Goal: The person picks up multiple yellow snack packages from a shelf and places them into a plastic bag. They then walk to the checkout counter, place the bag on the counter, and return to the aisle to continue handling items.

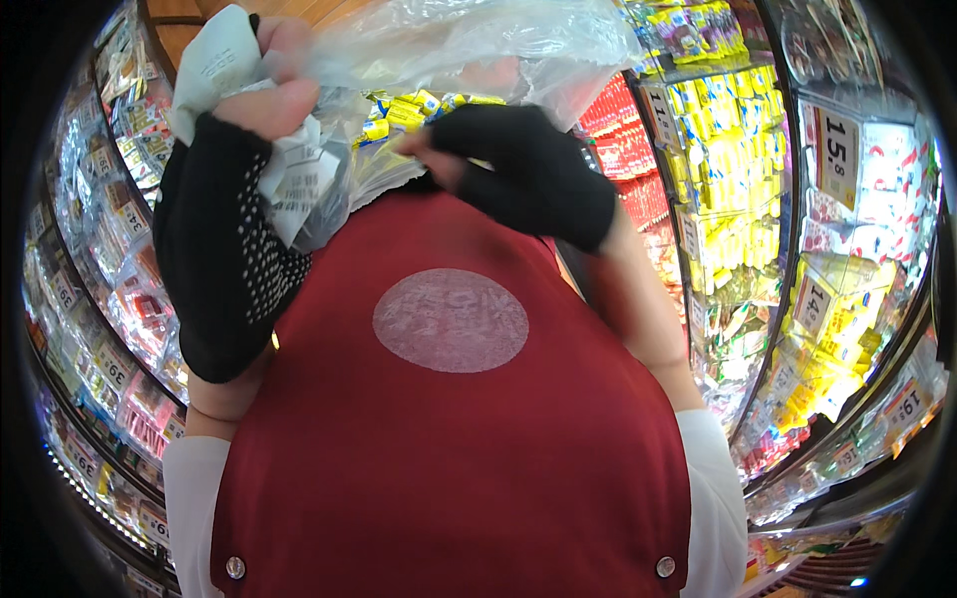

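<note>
My left hand (224, 217), in a black fingerless glove with white grip dots, is closed around several crumpled white paper slips (299, 179) and the gathered edge of a clear plastic bag (478, 37). A larger white slip (217, 67) sticks out above its thumb. Small yellow-wrapped sweets (407, 112) show inside the bag. My right hand (523, 168), gloved the same way, is at the bag's near edge, its thumb and a finger blurred beside the sweets. Whether those fingers pinch the plastic is unclear. A maroon apron (463, 448) with a pale round print covers my front.
Shelves of bagged snacks (134, 299) with price tags curve along my left. On my right are bins of yellow-wrapped sweets (729, 164), red packets (624, 149) and a price card (836, 157). Wooden flooring (176, 41) shows at the top left.
</note>
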A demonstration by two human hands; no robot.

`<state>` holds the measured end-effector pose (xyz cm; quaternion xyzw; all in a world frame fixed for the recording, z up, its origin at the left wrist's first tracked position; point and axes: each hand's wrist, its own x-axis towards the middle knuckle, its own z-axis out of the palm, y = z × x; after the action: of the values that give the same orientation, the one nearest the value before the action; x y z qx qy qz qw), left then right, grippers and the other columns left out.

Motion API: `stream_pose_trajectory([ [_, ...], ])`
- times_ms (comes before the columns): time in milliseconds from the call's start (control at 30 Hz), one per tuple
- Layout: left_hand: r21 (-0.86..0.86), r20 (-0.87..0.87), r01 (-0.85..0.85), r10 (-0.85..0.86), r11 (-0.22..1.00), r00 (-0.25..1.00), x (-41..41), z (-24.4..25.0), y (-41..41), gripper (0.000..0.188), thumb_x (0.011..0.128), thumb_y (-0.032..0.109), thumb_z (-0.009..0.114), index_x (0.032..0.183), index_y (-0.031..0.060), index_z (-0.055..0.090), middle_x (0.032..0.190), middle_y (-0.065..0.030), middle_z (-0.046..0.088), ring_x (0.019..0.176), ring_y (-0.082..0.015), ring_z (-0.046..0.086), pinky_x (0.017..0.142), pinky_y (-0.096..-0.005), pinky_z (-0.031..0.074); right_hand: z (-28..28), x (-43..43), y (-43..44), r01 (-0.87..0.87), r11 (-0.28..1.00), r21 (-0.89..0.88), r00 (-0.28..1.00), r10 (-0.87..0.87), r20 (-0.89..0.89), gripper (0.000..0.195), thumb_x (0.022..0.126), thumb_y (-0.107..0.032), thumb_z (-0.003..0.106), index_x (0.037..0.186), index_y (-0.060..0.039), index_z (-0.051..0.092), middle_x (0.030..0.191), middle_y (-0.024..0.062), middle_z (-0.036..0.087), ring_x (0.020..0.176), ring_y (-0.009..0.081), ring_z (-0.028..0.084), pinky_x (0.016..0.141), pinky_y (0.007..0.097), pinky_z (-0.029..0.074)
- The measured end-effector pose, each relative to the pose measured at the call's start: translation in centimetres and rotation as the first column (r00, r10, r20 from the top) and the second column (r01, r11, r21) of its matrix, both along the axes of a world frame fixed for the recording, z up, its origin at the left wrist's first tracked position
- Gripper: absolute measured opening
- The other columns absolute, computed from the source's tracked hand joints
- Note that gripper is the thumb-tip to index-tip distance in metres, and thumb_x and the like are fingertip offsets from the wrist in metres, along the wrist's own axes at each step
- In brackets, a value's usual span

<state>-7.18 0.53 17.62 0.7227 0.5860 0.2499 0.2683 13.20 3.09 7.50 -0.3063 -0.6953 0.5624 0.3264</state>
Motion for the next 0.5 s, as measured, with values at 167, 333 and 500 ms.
stream_pose_trajectory([
  [167,0.163,0.059,-0.022,0.012,0.986,0.998,1.1,0.9,-1.3,0.039,0.065,-0.006,0.066,0.102,0.0029,0.057,0.108,-0.0115,0.056,0.100,-0.0221,0.054,0.086,-0.0305,0.042,-7.8,-6.0,2.4,-0.188,0.977,-0.099,0.515,0.184,0.837,0.036,0.080,-0.031,0.049,0.103,-0.0055,0.058,0.095,0.0170,0.061,0.088,0.0330,0.059,0.082,0.0389,0.044],
  [333,0.153,0.156,-0.001,-0.023,0.988,0.988,1.8,0.3,-1.4,0.040,0.068,-0.008,0.065,0.105,0.0015,0.055,0.113,-0.0132,0.054,0.106,-0.0230,0.051,0.090,-0.0314,0.040,-9.9,-3.7,-0.9,0.065,0.911,0.407,0.733,-0.321,0.599,0.034,0.082,-0.028,0.051,0.106,-0.0050,0.057,0.105,0.0146,0.058,0.094,0.0329,0.056,0.086,0.0389,0.042],
  [500,0.155,0.056,0.086,-0.096,0.984,0.994,0.6,-1.5,-1.7,0.045,0.072,-0.011,0.061,0.114,0.0012,0.049,0.116,-0.0172,0.050,0.102,-0.0245,0.052,0.086,-0.0329,0.044,1.0,6.8,-3.9,0.195,0.962,-0.191,0.980,-0.185,0.070,0.029,0.078,-0.015,0.061,0.105,-0.0041,0.058,0.100,0.0101,0.060,0.086,0.0192,0.059,0.076,0.0286,0.046],
])
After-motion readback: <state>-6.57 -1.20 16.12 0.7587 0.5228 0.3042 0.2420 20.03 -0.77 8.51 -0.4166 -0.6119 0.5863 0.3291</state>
